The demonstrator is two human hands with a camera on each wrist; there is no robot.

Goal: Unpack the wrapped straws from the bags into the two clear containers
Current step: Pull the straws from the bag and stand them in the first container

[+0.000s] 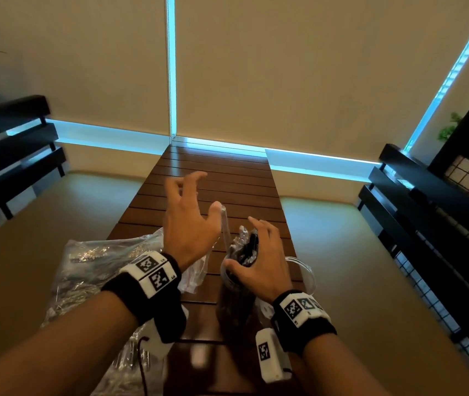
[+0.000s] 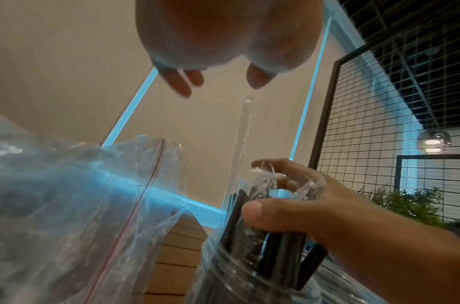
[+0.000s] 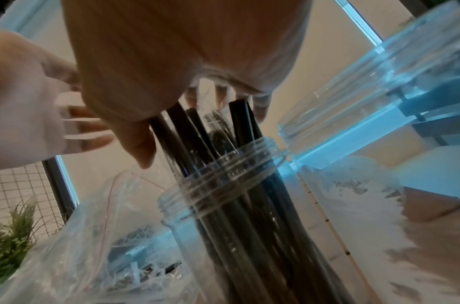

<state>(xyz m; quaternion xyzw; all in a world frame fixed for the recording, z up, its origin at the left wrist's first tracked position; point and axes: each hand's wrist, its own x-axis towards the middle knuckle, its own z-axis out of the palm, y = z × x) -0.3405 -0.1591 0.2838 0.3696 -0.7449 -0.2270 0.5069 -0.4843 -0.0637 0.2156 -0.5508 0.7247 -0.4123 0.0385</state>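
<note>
A clear jar (image 1: 234, 298) (image 3: 223, 170) stands on the slatted wooden table (image 1: 213, 172), filled with black wrapped straws (image 3: 197, 131). My right hand (image 1: 256, 247) (image 2: 288, 197) grips the tops of those straws, thumb pressed on the bundle and fingers curled over the crinkled wrappers. One clear wrapped straw (image 1: 225, 224) (image 2: 237, 148) sticks up taller than the rest. My left hand (image 1: 196, 201) (image 2: 218, 80) hovers above it with fingers spread, the thumb tip just over its top end, holding nothing. A second clear jar (image 1: 306, 274) (image 3: 379, 86) stands to the right; what it holds is hidden.
A crumpled clear zip bag (image 1: 99, 270) (image 2: 80, 195) with more straws lies left of the jar, partly under my left forearm. Black benches flank the narrow table. A wire grid panel (image 2: 379, 123) and a plant (image 2: 410, 205) stand at the right.
</note>
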